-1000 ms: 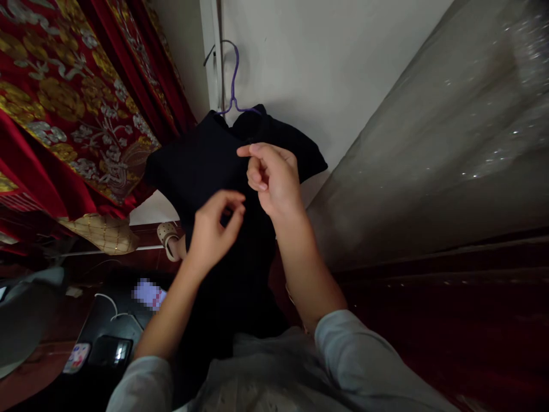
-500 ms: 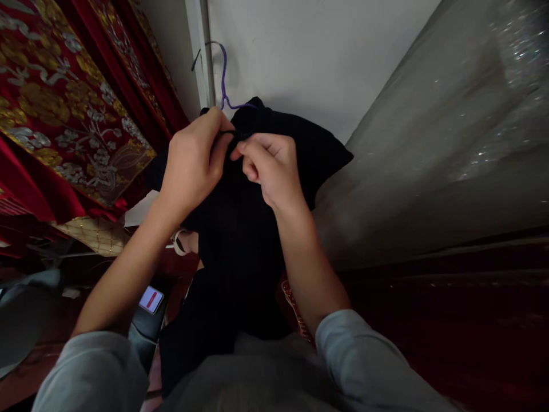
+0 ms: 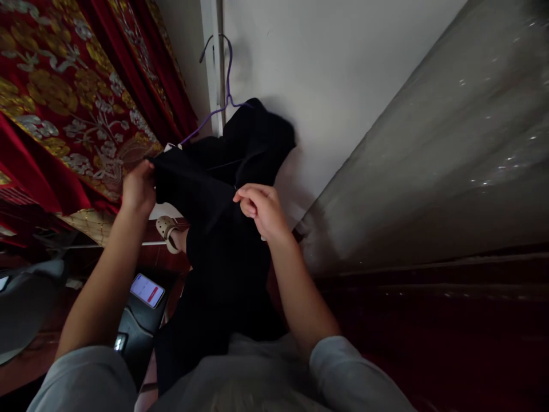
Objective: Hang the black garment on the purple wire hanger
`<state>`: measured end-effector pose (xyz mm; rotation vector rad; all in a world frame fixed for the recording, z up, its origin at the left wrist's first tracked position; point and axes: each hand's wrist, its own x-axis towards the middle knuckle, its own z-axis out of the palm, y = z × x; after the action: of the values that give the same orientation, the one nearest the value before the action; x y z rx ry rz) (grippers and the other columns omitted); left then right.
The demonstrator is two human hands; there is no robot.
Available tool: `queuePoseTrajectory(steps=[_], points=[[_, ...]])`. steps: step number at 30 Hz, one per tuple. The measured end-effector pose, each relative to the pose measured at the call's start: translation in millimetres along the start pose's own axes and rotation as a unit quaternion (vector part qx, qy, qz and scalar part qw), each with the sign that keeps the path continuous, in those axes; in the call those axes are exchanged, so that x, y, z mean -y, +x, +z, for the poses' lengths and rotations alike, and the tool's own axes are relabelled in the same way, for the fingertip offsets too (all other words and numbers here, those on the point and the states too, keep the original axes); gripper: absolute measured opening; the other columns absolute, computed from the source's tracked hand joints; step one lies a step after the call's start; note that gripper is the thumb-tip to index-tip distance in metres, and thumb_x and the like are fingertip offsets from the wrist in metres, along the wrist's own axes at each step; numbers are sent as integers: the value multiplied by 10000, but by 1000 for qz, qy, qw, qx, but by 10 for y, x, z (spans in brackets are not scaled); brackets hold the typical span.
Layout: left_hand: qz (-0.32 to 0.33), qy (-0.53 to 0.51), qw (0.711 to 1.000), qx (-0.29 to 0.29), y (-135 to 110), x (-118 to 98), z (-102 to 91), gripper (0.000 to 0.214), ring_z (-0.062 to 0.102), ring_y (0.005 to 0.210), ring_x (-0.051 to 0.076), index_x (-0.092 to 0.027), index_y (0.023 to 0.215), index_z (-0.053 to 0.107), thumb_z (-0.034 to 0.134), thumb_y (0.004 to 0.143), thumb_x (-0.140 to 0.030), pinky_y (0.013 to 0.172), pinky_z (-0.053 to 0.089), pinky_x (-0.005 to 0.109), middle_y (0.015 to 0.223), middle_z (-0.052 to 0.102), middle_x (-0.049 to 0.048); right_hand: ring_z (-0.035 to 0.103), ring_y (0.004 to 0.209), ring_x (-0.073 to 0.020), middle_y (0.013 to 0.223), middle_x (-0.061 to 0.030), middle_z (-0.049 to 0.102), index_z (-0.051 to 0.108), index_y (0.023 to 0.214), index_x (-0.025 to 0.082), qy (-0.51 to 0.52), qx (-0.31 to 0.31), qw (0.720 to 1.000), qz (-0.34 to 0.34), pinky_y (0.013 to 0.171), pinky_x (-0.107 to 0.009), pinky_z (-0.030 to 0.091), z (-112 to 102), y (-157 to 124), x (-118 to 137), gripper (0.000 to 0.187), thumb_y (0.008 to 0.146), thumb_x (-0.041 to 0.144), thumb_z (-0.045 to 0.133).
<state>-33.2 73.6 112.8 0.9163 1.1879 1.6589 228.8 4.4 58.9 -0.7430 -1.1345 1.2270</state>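
Note:
A black garment (image 3: 201,194) hangs partly on a purple wire hanger (image 3: 229,86). The hanger's neck and left arm show above the opened collar; the rest is inside the cloth. At the garment's left shoulder edge, my left hand (image 3: 139,189) is closed on the fabric, its fingers partly behind the cloth. My right hand (image 3: 261,210) pinches the garment's front edge near the middle, thumb against forefinger. Between the hands the black cloth is pulled wide.
Red embroidered cloth (image 3: 77,86) hangs at the left, beside a white upright post (image 3: 213,68). A shiny translucent cover (image 3: 407,171) spreads along the right. Below left, a lit phone (image 3: 147,290) lies on a dark surface. A beige clog (image 3: 167,232) is on a foot behind the garment.
My left hand has moved left and down from the collar to the shoulder edge. My right hand has come slightly lower. The collar has spread apart, baring more of the hanger.

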Motion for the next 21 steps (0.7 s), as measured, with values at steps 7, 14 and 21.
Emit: queuePoseTrajectory(steps=[7,14,21], points=[[-56,236,961,133,-384,794,-562,320,602,722,181,-169,761,644,794,636,-422,678,464,273,734,650,27,279,415,-43,435,75,337,679,631,170,133,-46,982,124,464,-236,167,-51,-424,-302,210,726,357,686],[75,161,966,189,-532,635,-119,332,652,861,187,-182,867,681,761,816,-501,898,538,318,870,673,34,347,486,-76,534,45,436,704,756,183,82,-137,979,129,481,-240,212,-161,-499,-396,253,738,433,670],[184,106,924,318,-1080,379,538,185,682,931,174,-203,974,754,728,952,-385,909,556,306,998,739,54,620,1184,-243,1368,-72,645,649,1259,279,-161,-54,986,-1,996,-402,503,-99,-590,-359,595,719,439,839]])
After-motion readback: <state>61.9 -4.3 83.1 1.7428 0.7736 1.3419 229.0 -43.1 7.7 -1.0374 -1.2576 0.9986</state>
